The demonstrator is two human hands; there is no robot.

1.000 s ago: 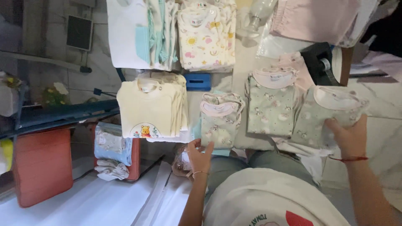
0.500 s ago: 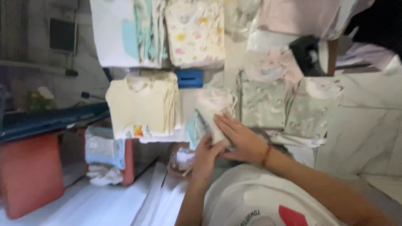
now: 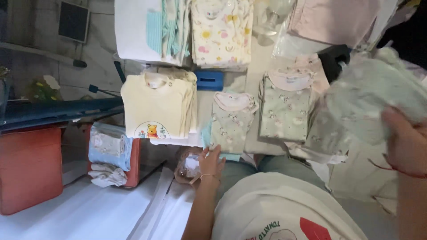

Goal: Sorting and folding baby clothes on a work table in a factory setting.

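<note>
- Head view: the left hand [image 3: 211, 162] lies flat with its fingers spread, palm down, its fingertips resting on the lower edge of a small folded pale green baby top with a white collar and a tiny animal print [image 3: 231, 120]. It grips nothing.
- That folded top sits on the counter [image 3: 258, 78], just beside a second folded green printed baby garment with a pale pink collar [image 3: 284, 106] to its right.
- The right hand [image 3: 407, 142], a thin red cord at its wrist, is raised at the right edge of the picture and is closed on a loose, blurred pale green printed garment [image 3: 373, 98], held up above the counter.
- To the left of the folded top lies a stack of cream folded baby tops with a cartoon bear patch [image 3: 158, 106]; a small blue box [image 3: 210, 81] lies behind, between the stacks.
- Farther back lie a white-and-mint folded pile [image 3: 147, 29] and a cream floral-print pile [image 3: 222, 31].
- A crinkled clear plastic bag [image 3: 189, 166] sits just left of the left hand.
</note>
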